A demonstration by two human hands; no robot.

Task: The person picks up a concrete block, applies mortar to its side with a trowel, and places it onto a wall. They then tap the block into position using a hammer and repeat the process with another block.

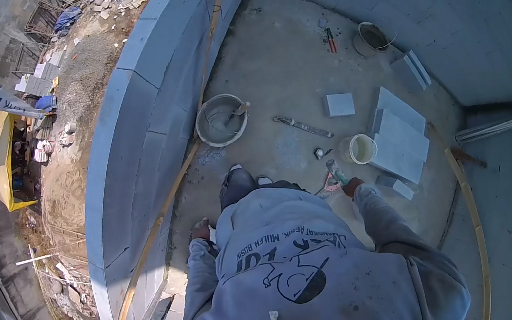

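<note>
My right hand (353,186) is closed around a teal tool with a grey end (336,173); its exact kind is hard to make out. Beside it on the floor is a thin reddish triangular piece (328,184). My left hand (200,229) hangs low by my left side, near the curved block wall (150,113); its fingers are too small and dark to read. Forward of my right hand stands a pale bucket (358,149), next to a stack of light grey blocks (403,144). A small round object (319,153) lies on the floor.
A mortar bucket (222,121) with a handled tool inside stands by the left wall. Further items are a long flat tool (303,126), a single block (340,105), red-handled pliers-like tool (331,41) and another bucket (370,39). A bamboo pole (164,207) leans along the wall.
</note>
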